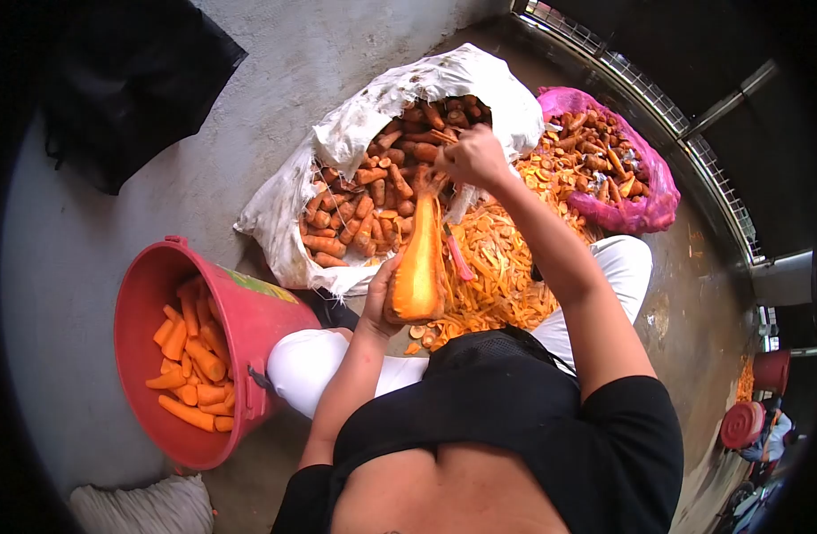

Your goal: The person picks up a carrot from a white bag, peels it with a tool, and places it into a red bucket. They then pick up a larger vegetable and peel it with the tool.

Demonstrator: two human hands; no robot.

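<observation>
My left hand (381,298) is wrapped round the thick end of a large carrot (416,267), held up in front of my lap. A broad bright orange strip along the carrot is peeled, while darker skin shows along its edges and at the narrow far end. Just beyond that end, my right hand (476,158) is closed, with a thin orange piece showing at its fingers; the tool or thing inside the grip is hidden. Below the carrot, a pink-handled tool (459,255) lies on a heap of orange peelings (502,267).
A white sack (288,191) of unpeeled carrots (364,214) lies open ahead. At left stands a red bucket (270,322) holding peeled carrots (199,360). Beyond the peelings is a pink mesh sack (662,191). Another person (772,438) is at far right.
</observation>
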